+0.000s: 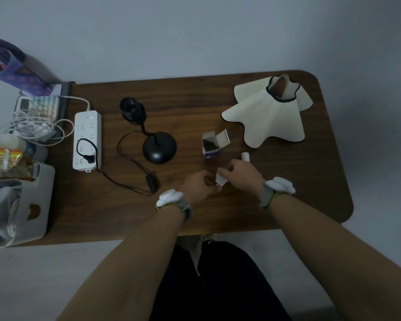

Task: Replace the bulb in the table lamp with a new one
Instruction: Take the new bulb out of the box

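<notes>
Dark brown wood-grain desk (218,212). Black lamp base (159,148), black cord (125,179). Cream lampshade (269,117) with black trim. White power strip (87,140). White bulb (220,178). Blue-and-white bulb box (210,145).

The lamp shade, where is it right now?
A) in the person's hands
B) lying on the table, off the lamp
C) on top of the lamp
B: the cream lamp shade lies on the table to the right, apart from the black lamp, whose socket is bare.
</notes>
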Demonstrator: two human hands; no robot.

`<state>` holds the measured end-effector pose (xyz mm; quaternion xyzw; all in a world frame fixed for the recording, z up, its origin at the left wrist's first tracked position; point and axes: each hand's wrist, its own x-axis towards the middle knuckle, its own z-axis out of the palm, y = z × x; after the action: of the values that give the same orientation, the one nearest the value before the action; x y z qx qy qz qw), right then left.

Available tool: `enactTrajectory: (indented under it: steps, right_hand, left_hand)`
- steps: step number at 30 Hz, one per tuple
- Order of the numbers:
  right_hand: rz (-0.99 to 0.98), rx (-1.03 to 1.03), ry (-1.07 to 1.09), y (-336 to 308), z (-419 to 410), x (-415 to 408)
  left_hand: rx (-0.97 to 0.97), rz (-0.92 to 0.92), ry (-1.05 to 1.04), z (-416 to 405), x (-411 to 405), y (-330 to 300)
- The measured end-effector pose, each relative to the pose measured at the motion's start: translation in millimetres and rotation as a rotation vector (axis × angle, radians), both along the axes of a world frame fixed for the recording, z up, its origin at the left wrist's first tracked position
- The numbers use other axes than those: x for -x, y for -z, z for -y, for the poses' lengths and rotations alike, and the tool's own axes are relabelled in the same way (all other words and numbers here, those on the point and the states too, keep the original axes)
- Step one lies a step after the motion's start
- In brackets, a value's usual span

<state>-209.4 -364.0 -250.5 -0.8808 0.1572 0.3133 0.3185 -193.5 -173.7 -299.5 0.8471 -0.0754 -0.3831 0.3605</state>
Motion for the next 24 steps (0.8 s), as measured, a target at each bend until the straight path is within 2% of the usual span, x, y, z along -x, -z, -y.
enactTrajectory:
  steps: [6, 12, 19, 24]
  right_hand:
    - [0.013, -0.062, 0.001, -1.6, 4.2, 2.9]
    - [0.008, -0.112, 0.027, -0.6, 0.5, 1.1]
    - [-0.021, -0.218, 0.034, 1.1, -1.5, 3.3]
    - [-0.055, -0.239, 0.021, 2.5, 2.5, 5.3]
  left_hand:
    - [0.009, 0.003, 0.015, 3.6, -3.6, -4.2]
    - [-0.103, 0.127, 0.044, 6.0, -5.7, -1.7]
    - [-0.214, 0.207, -0.036, 3.6, -4.6, 5.6]
    - [-0.238, 0.164, -0.124, 2.4, -6.1, 8.0]
